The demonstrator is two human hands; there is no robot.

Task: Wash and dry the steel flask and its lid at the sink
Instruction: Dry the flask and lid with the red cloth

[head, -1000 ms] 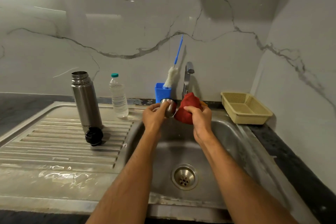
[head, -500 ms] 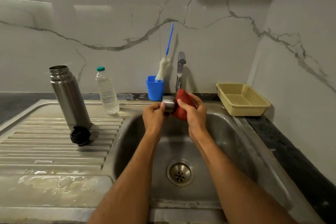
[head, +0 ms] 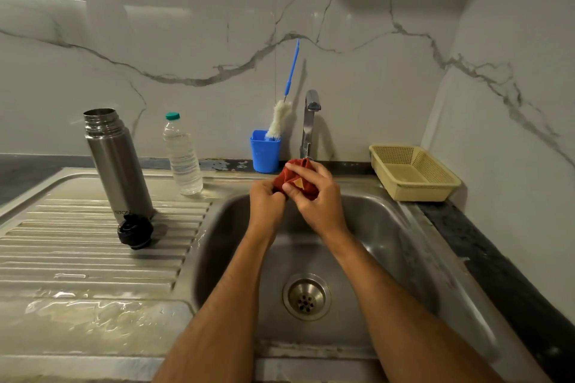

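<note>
Nearest the camera, the front rim of the stainless steel sink unit [head: 93, 348] is dull and scuffed, with a shallow film of water pooled on the flat strip at the front left. Two bare forearms reach from the bottom edge out over the basin, whose smooth, rounded bowl holds a round perforated drain [head: 306, 297] near its centre.

Over the back half of the basin, the left hand [head: 267, 205] and the right hand [head: 317, 199] are pressed together around a bunched red cloth [head: 291, 179]. Both hands are closed on the cloth, the right one with thumb and fingers wrapped across its front. Whatever the cloth encloses is hidden; no lid can be made out within it.

On the ribbed draining board to the left, well apart from the hands, a black round stopper [head: 135, 231] lies touching the foot of the steel flask [head: 117, 165]. The flask stands upright and open-mouthed, a brushed metal cylinder with a threaded neck.

Along the back edge of the sink unit stand a clear plastic water bottle [head: 182, 155] with a green cap, a blue plastic cup [head: 265, 154] holding a bottle brush [head: 284, 102] with white bristles and a blue handle, and a chrome tap [head: 309, 121]. At the back right corner a cream perforated plastic basket [head: 413, 172] sits on the dark stone counter. Glossy white marble-effect walls with grey veins close the corner.
</note>
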